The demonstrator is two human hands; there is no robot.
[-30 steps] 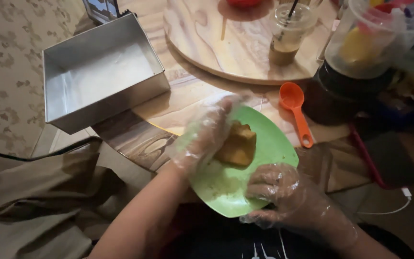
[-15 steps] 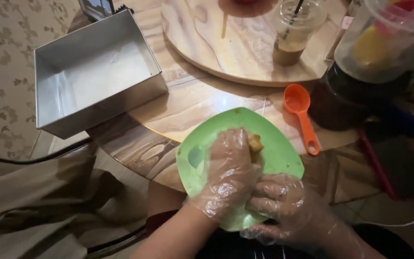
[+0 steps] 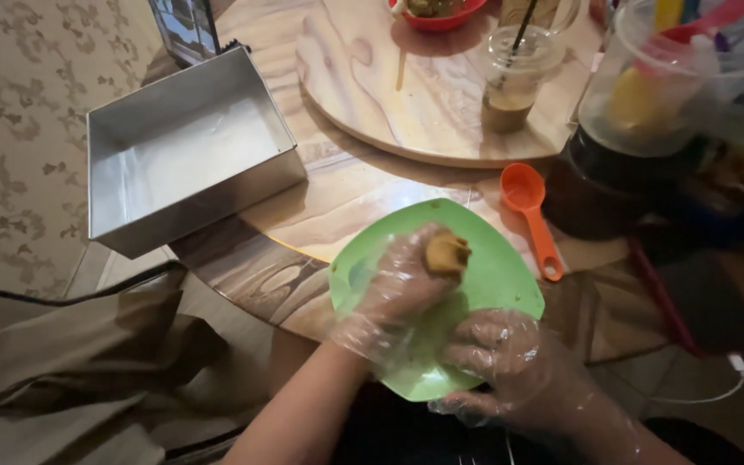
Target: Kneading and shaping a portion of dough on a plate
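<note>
Looking down through the head camera, I see both hands in thin clear plastic gloves working over a green plate at the near edge of the round wooden desk. My left hand has its grip clenched around a brown lump of dough, pinching it at the fingertips just above the middle of the plate. My right hand grasps the plate's near rim, thumb on top and fingers curled underneath, and part of the plate hangs past the desk's edge.

Just right of the plate lies an orange measuring scoop, its bowl pointing away from me. Well to the left, an empty square metal baking tin sits at the desk's edge. Farther back, a raised wooden turntable carries a clear plastic cup with a straw and a little brown drink at the bottom, and a red bowl at the top edge. A dark jar topped with a clear container stands at the right, blurred.
</note>
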